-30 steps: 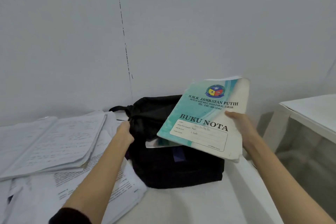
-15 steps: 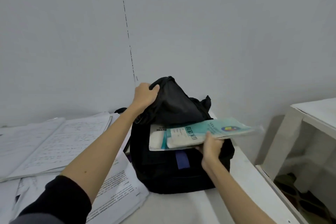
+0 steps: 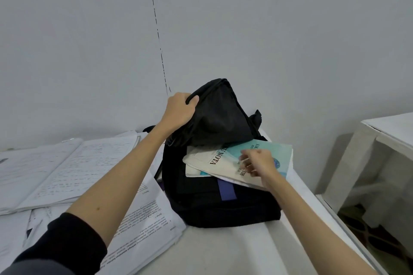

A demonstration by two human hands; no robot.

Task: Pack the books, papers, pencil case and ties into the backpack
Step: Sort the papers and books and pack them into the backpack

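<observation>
Notebook half into the black backpack, flap held up.

The left hand (image 3: 180, 109) has fingers and thumb curled around the backpack's (image 3: 223, 205) top flap, lifting it. The right hand (image 3: 257, 163) rests loosely spread fingers on the teal "BUKU NOTA" notebook (image 3: 225, 163), gripping nothing; the notebook lies tilted in the backpack's mouth, atop another book. Left of the backpack, loose papers (image 3: 143, 219) touch its side, an open handwritten notebook (image 3: 67, 169) beyond them on the white table (image 3: 223, 250).

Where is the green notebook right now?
In the head view, the notebook sticks halfway out of the black backpack, right of centre, under the flap the left hand lifts. The right hand rests on it.
</observation>
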